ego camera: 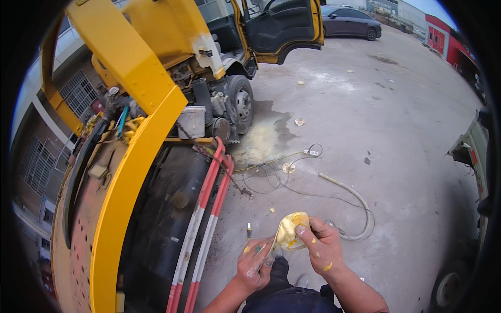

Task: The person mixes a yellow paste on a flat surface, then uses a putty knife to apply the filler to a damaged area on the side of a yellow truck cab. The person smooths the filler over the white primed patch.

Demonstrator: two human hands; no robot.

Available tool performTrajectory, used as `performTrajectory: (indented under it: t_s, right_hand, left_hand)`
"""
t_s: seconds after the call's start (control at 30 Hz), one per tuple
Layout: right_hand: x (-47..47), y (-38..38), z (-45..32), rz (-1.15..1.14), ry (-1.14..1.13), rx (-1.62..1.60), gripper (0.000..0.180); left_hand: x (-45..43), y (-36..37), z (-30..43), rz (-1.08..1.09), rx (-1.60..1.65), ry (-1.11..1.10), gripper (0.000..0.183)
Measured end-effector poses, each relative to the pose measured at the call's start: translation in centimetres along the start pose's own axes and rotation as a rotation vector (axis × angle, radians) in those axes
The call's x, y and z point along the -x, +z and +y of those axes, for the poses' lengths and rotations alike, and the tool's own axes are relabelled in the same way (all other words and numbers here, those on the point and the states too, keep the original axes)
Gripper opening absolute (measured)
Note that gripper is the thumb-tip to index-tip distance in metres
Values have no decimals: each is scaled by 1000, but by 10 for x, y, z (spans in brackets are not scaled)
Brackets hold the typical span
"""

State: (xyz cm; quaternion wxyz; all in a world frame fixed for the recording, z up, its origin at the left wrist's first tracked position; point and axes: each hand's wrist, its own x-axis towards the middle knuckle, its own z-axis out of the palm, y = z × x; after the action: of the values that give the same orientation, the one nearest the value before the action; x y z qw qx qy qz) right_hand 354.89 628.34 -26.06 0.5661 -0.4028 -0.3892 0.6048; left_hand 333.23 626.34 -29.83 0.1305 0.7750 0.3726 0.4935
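My left hand (pixel 254 262), spotted with yellow and green paint, grips a thin flat plate (pixel 268 253) seen nearly edge-on, which looks like a filler spreader. My right hand (pixel 324 244) pinches a pale, flexible spreader (pixel 302 245) between thumb and fingers. Creamy yellow body filler (pixel 289 227) with orange streaks lies in a thick lump between the two. The plate's upper edge meets the filler at its left side. My fingers hide much of both tools, so their full shapes cannot be told.
A yellow truck frame (pixel 113 195) and red-and-white rails (pixel 199 219) stand close on my left. A hose (pixel 366 207), cables (pixel 282 187) and a power strip (pixel 311 153) lie on the concrete ahead. Beyond are a white bucket (pixel 192 122) and an open truck door (pixel 283 29).
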Motion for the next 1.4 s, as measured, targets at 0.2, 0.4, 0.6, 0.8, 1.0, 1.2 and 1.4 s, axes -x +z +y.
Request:
performTrajectory:
  t_s: [0.2, 0.4, 0.6, 0.8, 1.0, 1.2, 1.4]
  right_hand:
    - [-81, -1, -4, -59, -48, 282, 23]
    - [-156, 6, -20, 69, -107, 123, 25]
    - [-228, 23, -37, 138, -437, 151, 26]
    - [-284, 29, -55, -103, -657, 286, 33]
    - [-308, 35, -51, -231, -711, 403, 43]
    - [-336, 3, -63, -391, -777, 740, 46]
    - [-338, -8, -80, -258, -968, 939, 57]
  left_hand:
    - [-76, 10, -76, 7, 83, 52, 39]
    - [-114, 15, -143, 187, 670, -480, 46]
    - [-159, 16, -184, 349, 1302, -841, 51]
    - [-184, 28, -204, 347, 1666, -927, 55]
    - [-205, 40, -208, 380, 1733, -839, 57]
    - [-200, 46, -224, 444, 1756, -836, 56]
    - [-213, 49, -215, 493, 1584, -860, 55]
